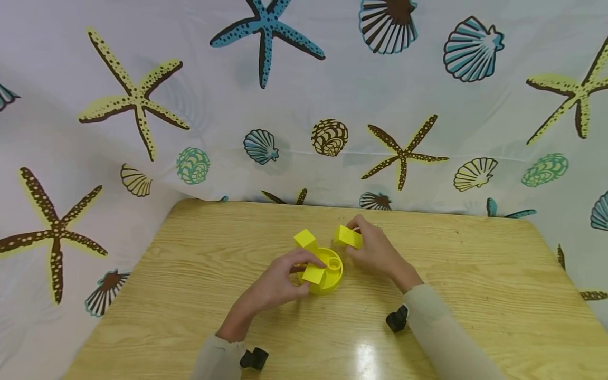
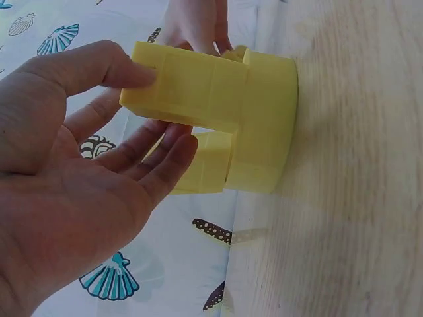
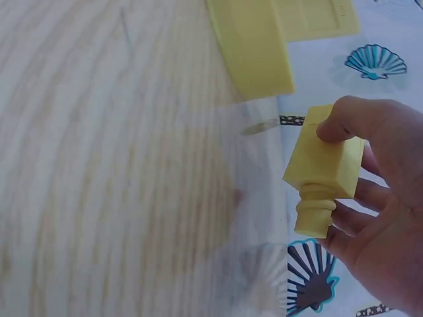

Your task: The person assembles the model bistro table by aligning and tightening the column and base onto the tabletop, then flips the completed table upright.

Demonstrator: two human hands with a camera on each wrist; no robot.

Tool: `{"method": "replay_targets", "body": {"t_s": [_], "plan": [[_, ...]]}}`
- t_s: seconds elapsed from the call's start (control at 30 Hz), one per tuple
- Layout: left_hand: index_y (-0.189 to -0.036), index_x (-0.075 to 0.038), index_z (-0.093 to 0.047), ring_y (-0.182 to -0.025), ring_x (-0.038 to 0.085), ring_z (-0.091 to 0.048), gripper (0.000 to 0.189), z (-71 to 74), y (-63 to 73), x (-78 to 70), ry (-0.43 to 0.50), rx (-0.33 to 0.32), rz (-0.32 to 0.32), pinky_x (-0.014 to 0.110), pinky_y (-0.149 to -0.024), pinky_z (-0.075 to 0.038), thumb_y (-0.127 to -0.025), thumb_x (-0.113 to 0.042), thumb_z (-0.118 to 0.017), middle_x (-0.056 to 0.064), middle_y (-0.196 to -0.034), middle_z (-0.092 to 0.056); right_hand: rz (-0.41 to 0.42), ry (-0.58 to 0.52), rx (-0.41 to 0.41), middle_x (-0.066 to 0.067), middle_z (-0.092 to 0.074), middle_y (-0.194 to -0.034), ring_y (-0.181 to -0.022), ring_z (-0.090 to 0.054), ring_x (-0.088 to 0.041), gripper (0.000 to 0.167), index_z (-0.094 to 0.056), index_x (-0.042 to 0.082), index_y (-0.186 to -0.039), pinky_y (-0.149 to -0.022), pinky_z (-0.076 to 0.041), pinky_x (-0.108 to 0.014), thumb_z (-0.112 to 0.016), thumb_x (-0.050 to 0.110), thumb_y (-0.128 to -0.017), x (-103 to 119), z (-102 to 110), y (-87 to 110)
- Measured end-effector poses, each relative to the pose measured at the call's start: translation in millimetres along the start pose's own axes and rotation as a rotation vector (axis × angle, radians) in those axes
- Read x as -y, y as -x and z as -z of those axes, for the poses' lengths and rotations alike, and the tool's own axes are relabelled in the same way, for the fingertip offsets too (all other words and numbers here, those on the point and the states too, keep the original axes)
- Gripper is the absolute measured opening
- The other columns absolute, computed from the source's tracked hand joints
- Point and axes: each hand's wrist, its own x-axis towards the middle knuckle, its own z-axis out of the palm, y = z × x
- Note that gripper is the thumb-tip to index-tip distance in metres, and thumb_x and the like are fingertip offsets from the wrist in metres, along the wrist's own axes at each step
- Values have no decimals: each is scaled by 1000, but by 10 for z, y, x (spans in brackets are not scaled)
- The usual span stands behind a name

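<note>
On the wooden table stands a round yellow base [image 1: 336,278] with a raised ring [image 1: 334,263] visible inside it. My left hand [image 1: 280,279] holds the top of a yellow square block [image 2: 192,86] that stands upright on the base. A second yellow block [image 1: 305,239] rises from the far left side of the base. Just to the right, my right hand [image 1: 375,248] grips another yellow block [image 3: 324,155] by its square sides, apart from the base. This one has a short round peg [image 3: 314,214] at one end.
The wooden table [image 1: 228,237] ends at a white curtain [image 1: 304,105] printed with starfish and shells. A black wrist camera sits on each wrist, the left one [image 1: 254,359] and the right one [image 1: 397,319], both close above the table.
</note>
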Motion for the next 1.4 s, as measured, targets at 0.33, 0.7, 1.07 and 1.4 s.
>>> {"method": "replay_targets", "body": {"t_s": [0.33, 0.7, 1.07, 1.4], "plan": [[-111, -13, -70, -105, 26, -61, 35, -51, -25, 15, -29, -99, 47, 36, -92, -59, -82, -16, -89, 6, -121, -59, 1, -108, -67, -18, -62, -126, -109, -65, -36, 61, -51, 7, -135, -91, -57, -51, -85, 11, -85, -32, 178, 198], [-121, -8, -71, -116, 28, -60, 38, -62, -26, 93, 32, -95, 29, 35, -98, -55, -85, -4, -82, 7, -122, -59, -34, -272, -134, -18, -60, -123, -103, -69, -34, 58, -53, 15, -144, -76, -62, -36, -79, 20, -93, -107, 298, 438], [-135, -4, -64, -127, 30, -58, 47, -169, -61, 119, 119, -176, 12, 46, -102, -53, -89, 2, -73, 11, -135, -59, -19, -398, -288, -15, -65, -124, -106, -68, -30, 45, -58, 3, -134, -84, -59, -26, -77, 12, -94, -93, 344, 650], [-135, -1, -62, -130, 28, -56, 46, -299, -107, 135, 174, -289, 36, 39, -104, -52, -90, 3, -74, 11, -135, -61, -24, -564, -375, -20, -64, -127, -107, -66, -20, 42, -56, -3, -133, -85, -59, -26, -73, 1, -94, -14, 293, 745]]}}
